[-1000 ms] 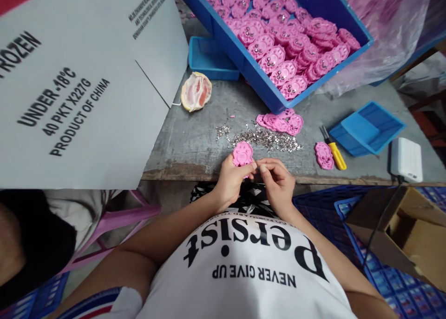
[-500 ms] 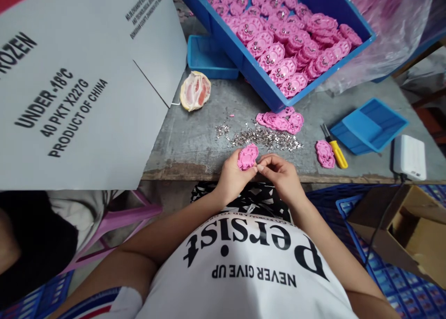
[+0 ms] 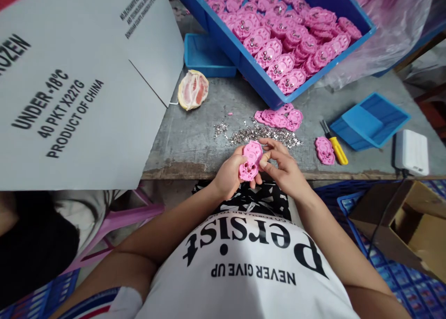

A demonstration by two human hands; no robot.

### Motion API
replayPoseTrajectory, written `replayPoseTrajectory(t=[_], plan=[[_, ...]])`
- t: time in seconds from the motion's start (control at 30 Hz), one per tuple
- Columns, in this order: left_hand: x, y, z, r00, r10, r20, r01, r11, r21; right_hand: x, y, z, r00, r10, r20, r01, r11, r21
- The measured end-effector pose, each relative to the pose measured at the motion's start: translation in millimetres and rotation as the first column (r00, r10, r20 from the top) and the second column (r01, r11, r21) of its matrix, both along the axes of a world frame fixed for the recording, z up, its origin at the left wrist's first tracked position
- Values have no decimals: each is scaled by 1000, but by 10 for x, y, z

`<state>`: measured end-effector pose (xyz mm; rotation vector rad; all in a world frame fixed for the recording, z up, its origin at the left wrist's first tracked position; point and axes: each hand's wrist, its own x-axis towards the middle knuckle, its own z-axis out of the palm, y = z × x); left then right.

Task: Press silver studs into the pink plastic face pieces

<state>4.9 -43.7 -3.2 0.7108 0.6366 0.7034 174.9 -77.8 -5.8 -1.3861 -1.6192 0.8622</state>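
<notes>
My left hand point(image 3: 230, 172) grips a pink plastic part point(image 3: 251, 157) with a scalloped edge, its thumb lying across the face. Two round holes show in the part's lower half. At its right edge, the thumb and forefinger of my right hand point(image 3: 280, 165) are pinched together; whatever is between them is hidden. Just beyond the hands lies a spread of small shiny metal pieces point(image 3: 259, 136). Several more pink parts point(image 3: 278, 117) lie behind that pile. A single pink part point(image 3: 324, 150) rests beside a yellow-handled screwdriver point(image 3: 337, 150) on the right.
A large blue tray point(image 3: 240, 61) of pink parts with metal bits stands at the back. Small blue trays point(image 3: 370, 121) point(image 3: 209, 70) flank it. A peeled citrus fruit point(image 3: 193, 90), a grey carton point(image 3: 104, 100) and a white box with a cable point(image 3: 411, 152) are also around.
The pink part has been turned and tilted in my left hand, so its holed face now shows lower down. My right hand has shifted from its lower corner up to its right edge.
</notes>
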Motion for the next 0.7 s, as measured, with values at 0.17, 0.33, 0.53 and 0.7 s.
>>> replayPoseTrajectory(t=[0.17, 0.33, 0.53, 0.7], plan=[[20, -14, -15, 999, -36, -35, 37, 999, 33, 24, -10, 15, 998, 38, 56, -38, 999, 0], [36, -15, -29, 997, -70, -39, 72, 996, 57, 31, -20, 33, 995, 54, 83, -54, 999, -4], [49, -21, -24, 993, -106, -54, 110, 991, 70, 68, -10, 56, 992, 97, 79, -96, 995, -19], [52, -20, -39, 993, -104, -51, 108, 992, 73, 93, 1, 49, 994, 112, 19, -110, 991, -77]])
